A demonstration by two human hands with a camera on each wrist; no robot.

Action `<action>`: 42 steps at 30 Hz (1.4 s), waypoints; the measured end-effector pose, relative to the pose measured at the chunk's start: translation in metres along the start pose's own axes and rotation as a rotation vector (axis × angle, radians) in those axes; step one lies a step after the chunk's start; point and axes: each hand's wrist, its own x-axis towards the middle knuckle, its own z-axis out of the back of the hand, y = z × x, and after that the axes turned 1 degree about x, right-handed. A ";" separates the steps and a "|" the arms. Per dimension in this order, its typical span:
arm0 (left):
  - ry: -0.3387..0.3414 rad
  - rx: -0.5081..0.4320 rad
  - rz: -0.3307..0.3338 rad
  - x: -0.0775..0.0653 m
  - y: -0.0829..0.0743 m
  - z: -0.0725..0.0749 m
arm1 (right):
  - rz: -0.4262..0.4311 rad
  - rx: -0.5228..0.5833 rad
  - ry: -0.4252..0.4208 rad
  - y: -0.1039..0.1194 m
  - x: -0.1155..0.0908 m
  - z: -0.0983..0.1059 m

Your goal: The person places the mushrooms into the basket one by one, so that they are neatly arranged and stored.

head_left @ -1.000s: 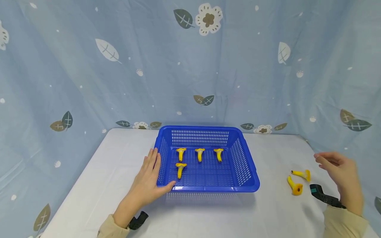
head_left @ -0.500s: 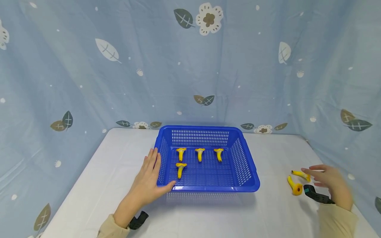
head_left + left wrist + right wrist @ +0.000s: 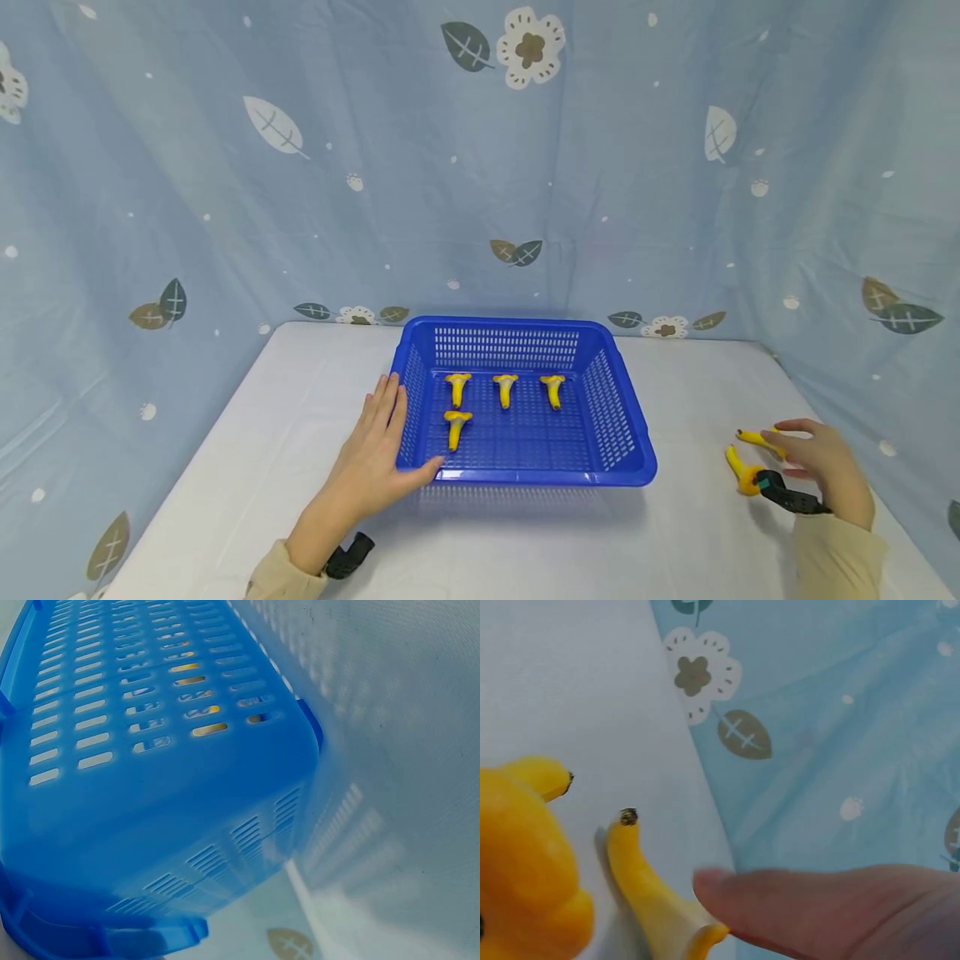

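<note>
My left hand (image 3: 367,462) rests on the left front corner of a blue plastic basket (image 3: 540,477), straight fingers along the left rim and thumb at the front rim. My right hand (image 3: 825,462) is low over two yellow chanterelle mushrooms on the table. Its spread fingers overlap the cap of the farther chanterelle (image 3: 752,437). In the right wrist view one digit lies right at the cap edge of that chanterelle (image 3: 641,885); the other fingers are out of frame. The nearer chanterelle (image 3: 738,465) lies beside it, partly behind the wrist camera.
Inside the basket lie three chanterelles in a back row, the middle one (image 3: 505,390) among them, and a single chanterelle (image 3: 456,431) in front at the left. A white cloth (image 3: 525,550) covers the table. Blue patterned curtain (image 3: 480,183) closes off the back and sides.
My right hand has come down and left from above the table's right side to the farther chanterelle. My left hand, the basket and the mushrooms stay as they were.
</note>
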 end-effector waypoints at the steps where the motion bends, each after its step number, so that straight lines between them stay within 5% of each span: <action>1: 0.003 -0.001 0.001 0.000 0.000 0.000 | 0.003 0.010 -0.005 -0.002 0.001 0.000; 21: 0.008 0.004 0.009 -0.002 -0.001 0.000 | 0.035 0.111 -0.057 -0.011 0.004 0.000; 36: 0.007 0.003 0.014 -0.001 -0.001 0.001 | -0.086 0.189 -0.079 -0.007 0.006 0.003; 42: -0.003 0.005 0.004 -0.002 -0.001 0.000 | -0.039 0.173 -0.103 -0.004 0.004 0.006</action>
